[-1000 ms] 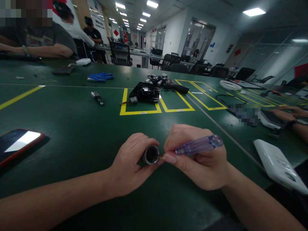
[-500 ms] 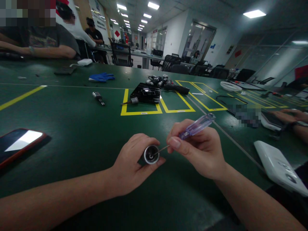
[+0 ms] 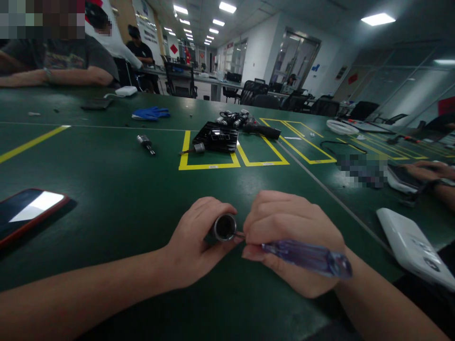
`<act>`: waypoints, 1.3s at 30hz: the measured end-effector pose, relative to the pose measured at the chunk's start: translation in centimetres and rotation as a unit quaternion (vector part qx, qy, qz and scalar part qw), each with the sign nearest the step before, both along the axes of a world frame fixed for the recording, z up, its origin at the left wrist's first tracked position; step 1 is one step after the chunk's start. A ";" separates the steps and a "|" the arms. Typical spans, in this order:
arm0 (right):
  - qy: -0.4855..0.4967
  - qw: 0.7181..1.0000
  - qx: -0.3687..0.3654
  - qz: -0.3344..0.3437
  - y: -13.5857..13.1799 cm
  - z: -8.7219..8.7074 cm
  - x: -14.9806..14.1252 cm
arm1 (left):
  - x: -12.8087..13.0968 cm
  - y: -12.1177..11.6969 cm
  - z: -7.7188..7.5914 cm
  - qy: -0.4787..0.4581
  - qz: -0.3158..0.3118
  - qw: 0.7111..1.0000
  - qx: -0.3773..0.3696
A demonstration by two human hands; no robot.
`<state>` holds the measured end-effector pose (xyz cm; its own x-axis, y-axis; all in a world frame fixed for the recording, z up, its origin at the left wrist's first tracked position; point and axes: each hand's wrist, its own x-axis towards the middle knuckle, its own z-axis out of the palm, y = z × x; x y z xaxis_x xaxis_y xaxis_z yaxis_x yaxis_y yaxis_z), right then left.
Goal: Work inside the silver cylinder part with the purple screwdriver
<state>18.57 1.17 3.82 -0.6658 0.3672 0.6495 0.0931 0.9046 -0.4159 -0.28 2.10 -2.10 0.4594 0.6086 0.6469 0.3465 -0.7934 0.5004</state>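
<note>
My left hand (image 3: 199, 237) wraps round a short metal cylinder (image 3: 225, 227), whose round open end faces me. Its inside is dark and I cannot make out what lies there. My right hand (image 3: 291, 237) grips a screwdriver (image 3: 309, 258) with a clear purple handle. The thin shaft points left, and its tip is at the lower right of the cylinder's mouth. The handle slants down to the right, over the palm side of my right hand. Both hands are held close together above the green table (image 3: 117, 199).
A phone (image 3: 31, 213) lies at left, a white power bank (image 3: 412, 246) at right. Farther off are a small metal part (image 3: 145, 144), a blue glove (image 3: 151, 113), a black finned box (image 3: 216, 137) and a black tube (image 3: 263, 131). A co-worker's hand (image 3: 423, 170) shows at right.
My right hand has turned and lowered, swinging the screwdriver handle from up-right to down-right. The shaft has shifted from inside the cylinder's mouth towards its lower right rim. My left hand has stayed put.
</note>
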 end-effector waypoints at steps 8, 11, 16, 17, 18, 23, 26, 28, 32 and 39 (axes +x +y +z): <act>0.027 1.000 -0.010 0.004 0.0 0.4 0.2 | -0.1 -0.1 0.1 0.004 0.000 1.000 0.006; 0.043 0.998 -0.037 -0.024 -0.3 0.6 0.1 | -0.1 0.0 0.0 0.015 0.006 1.000 0.012; 0.048 0.998 -0.023 -0.016 -0.2 0.3 -0.1 | 0.0 0.1 -0.1 0.019 0.010 1.000 0.021; 0.048 0.999 -0.019 -0.014 -0.2 0.2 -0.1 | 0.0 0.1 -0.1 0.016 0.010 1.000 0.022; 0.045 0.999 -0.018 -0.014 -0.1 0.2 -0.1 | 0.0 0.1 -0.1 0.011 0.011 1.000 0.024; 0.026 0.999 -0.024 -0.015 0.0 0.1 -0.2 | 0.0 0.1 -0.1 0.006 0.005 1.000 0.029; 0.028 0.999 -0.020 -0.012 0.0 0.1 -0.2 | -0.1 0.1 -0.1 0.007 -0.001 0.999 0.034; 0.035 0.999 -0.021 -0.015 0.0 0.2 -0.2 | -0.1 0.2 -0.1 0.008 -0.001 0.999 0.035; 0.036 0.999 -0.027 -0.025 -0.1 0.2 -0.1 | -0.1 0.2 -0.2 0.023 -0.002 0.999 0.030; 0.024 0.998 -0.038 -0.038 -0.2 0.1 -0.2 | -0.1 0.1 -0.2 0.018 0.000 0.999 0.036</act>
<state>18.36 1.01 3.92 -0.6036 0.4650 0.6477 0.1381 0.8610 -0.4895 -0.38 2.22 -2.32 0.4837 0.5613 0.6716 0.3632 -0.8269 0.4294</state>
